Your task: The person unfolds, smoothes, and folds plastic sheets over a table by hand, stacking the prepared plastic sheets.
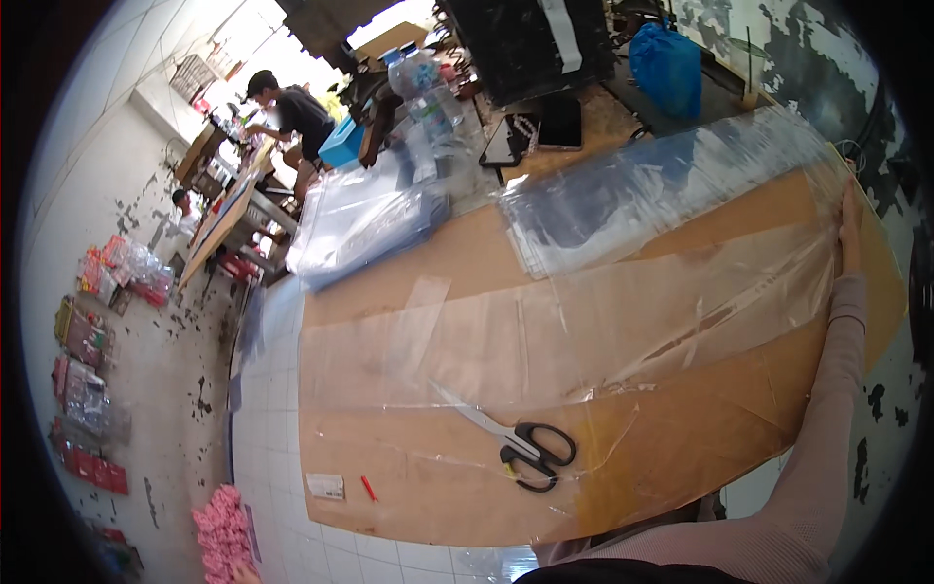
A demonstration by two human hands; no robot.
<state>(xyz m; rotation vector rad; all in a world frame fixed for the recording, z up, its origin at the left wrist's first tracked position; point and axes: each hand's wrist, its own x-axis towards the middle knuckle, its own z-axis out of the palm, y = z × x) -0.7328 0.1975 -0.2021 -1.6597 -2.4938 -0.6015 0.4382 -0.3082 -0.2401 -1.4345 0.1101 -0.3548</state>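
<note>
My right arm reaches along the table's right side. At the far right edge my right hand is closed on the edge of a clear plastic sheet; its fingertips are partly hidden. Creases in the sheet run toward this hand. Spread over the brown tabletop, the film reaches far to the left. Black-handled scissors lie near the front edge, blades pointing up and left. To their left are a small red pen-like stick and a whitish label. My left hand is not visible.
Folded clear film lies along the back right, and stacked plastic sheets at the back left. Behind are phones, bottles, a blue bag and a black machine. People work farther off. Pink ruffled fabric shows lower left.
</note>
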